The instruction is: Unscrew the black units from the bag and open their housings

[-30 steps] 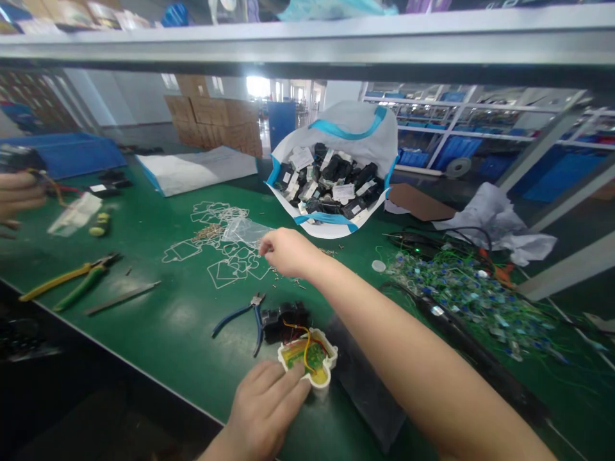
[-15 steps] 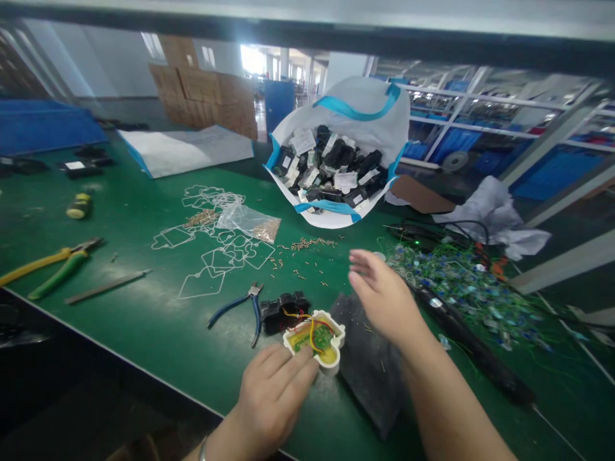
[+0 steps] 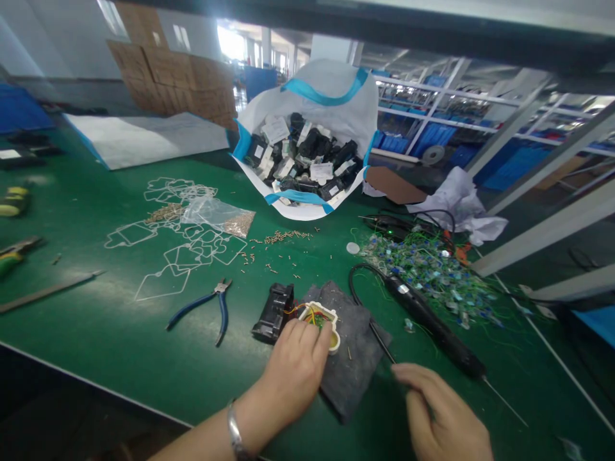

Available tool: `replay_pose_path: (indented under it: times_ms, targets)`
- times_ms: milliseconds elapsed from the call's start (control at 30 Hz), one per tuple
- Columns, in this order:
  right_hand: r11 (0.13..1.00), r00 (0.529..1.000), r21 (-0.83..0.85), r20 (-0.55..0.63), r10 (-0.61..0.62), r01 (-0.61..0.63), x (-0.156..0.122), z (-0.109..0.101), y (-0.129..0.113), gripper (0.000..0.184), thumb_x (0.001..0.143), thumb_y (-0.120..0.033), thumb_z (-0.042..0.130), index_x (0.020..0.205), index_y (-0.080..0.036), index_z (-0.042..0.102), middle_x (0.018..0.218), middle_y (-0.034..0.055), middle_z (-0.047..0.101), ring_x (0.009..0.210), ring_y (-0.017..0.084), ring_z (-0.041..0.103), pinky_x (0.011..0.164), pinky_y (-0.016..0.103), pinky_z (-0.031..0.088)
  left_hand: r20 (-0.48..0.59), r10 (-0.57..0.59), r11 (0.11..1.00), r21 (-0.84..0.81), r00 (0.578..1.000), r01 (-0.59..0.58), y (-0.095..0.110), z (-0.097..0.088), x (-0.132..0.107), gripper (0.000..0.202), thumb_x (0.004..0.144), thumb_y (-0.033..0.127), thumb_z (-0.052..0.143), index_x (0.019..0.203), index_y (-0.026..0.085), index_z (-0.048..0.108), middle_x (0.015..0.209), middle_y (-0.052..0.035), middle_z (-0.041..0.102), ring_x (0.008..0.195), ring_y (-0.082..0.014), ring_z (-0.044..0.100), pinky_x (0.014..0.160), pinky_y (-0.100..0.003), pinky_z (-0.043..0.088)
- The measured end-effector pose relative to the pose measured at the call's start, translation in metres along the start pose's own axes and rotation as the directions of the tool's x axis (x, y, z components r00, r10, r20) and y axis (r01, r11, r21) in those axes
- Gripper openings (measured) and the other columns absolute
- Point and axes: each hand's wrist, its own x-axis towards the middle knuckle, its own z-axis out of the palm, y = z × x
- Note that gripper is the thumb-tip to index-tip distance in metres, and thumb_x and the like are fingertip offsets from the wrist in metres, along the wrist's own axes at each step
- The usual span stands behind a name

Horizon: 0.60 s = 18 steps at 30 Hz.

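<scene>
Holding the white case [image 3: 335, 344] with left hand [image 3: 296, 360], with bent fingers over its near side, on the left part of a dark cloth [image 3: 355, 384] towards the worktop's [image 3: 144, 358] front edge. Joined by wires [image 3: 302, 308] to a black box [image 3: 273, 314] just left. Reaching to a black cord [image 3: 381, 339] with right hand [image 3: 444, 413], with fingers partly bent; cannot tell whether gripping. Lying farther from the front edge: loose screws [image 3: 288, 237], then a white bag [image 3: 355, 118] of black parts [image 3: 314, 144].
</scene>
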Motion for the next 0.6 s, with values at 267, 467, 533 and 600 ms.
replay_pose_path:
  times_ms: [267,467,533,600]
  targets:
    - [0.949,0.970,-0.290,0.239,-0.053,0.123,-0.018,0.013,-0.006,0.042,0.079,-0.018,0.026,0.099,-0.005,0.061,0.107,0.0155,0.055,0.097,0.025,0.054,0.082,0.038,0.048,0.061,-0.077,0.995,-0.066,0.995,0.081,-0.002,-0.001,0.004,0.046,0.074,0.007,0.038,0.120,0.006,0.043,0.083,-0.0115,0.051,0.076,-0.0221,0.046,0.070,-0.038,0.043]
    - [0.831,0.952,-0.552,0.212,0.222,-0.071,0.032,0.005,0.032,0.043,0.081,-0.018,0.033,0.115,0.004,0.047,0.115,0.0222,0.046,0.106,0.030,0.046,0.091,0.040,0.038,0.097,-0.071,0.994,-0.076,0.993,0.079,-0.001,-0.001,0.004,0.041,0.074,0.007,0.040,0.113,0.010,0.051,0.080,-0.0094,0.051,0.074,-0.0222,0.045,0.067,-0.037,0.042]
    - [0.809,0.893,-0.569,0.274,0.357,-0.149,0.056,0.006,0.046,0.041,0.080,-0.017,0.038,0.117,0.000,0.045,0.111,0.0200,0.049,0.104,0.030,0.047,0.090,0.038,0.038,0.126,-0.077,0.993,-0.079,0.989,0.087,-0.001,-0.002,0.006,0.039,0.075,0.008,0.041,0.112,0.012,0.052,0.081,-0.0090,0.051,0.075,-0.0225,0.045,0.068,-0.037,0.042]
    - [0.799,0.819,-0.562,0.343,0.460,-0.214,0.075,0.012,0.058,0.039,0.079,-0.018,0.040,0.115,-0.005,0.046,0.104,0.0174,0.053,0.096,0.030,0.052,0.083,0.039,0.042,0.151,-0.085,0.992,-0.075,0.985,0.097,0.000,-0.004,0.008,0.038,0.075,0.008,0.041,0.111,0.014,0.053,0.082,-0.0087,0.051,0.077,-0.0225,0.046,0.069,-0.038,0.042]
